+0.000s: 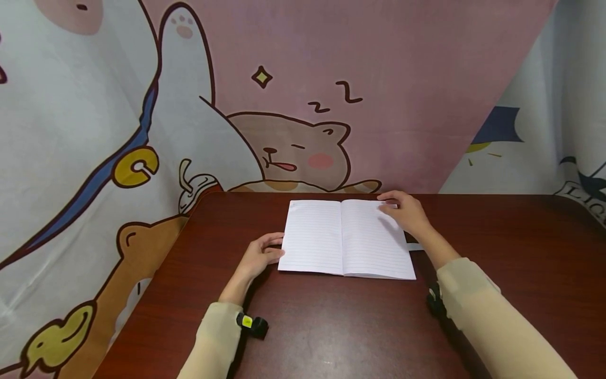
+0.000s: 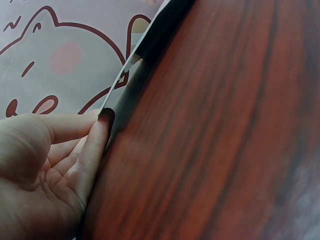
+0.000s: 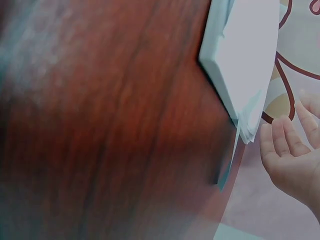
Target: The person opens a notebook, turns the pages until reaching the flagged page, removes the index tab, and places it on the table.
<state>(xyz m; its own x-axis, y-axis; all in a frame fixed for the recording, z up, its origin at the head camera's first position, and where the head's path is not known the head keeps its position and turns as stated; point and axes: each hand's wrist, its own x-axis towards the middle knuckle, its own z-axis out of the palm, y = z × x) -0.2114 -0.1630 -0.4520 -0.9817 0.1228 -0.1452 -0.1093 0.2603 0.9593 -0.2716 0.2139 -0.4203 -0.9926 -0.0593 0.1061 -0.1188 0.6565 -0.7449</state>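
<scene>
Biggest first: a pink-and-white cartoon-printed backdrop (image 1: 402, 79) rises behind the dark red-brown wood-grained table (image 1: 326, 326). On it lies the open white lined-paper notebook (image 1: 312, 237). The bare right hand (image 1: 404, 213), fingers loosely bent, grips nothing, partly covering the far right corner; the bare left hand (image 1: 257, 256) pinches the left edge. A thin pale strip (image 1: 415, 246) pokes out right.

White ruled notebook (image 1: 312, 237), wide open on the reddish-brown table (image 1: 331, 326).
</scene>
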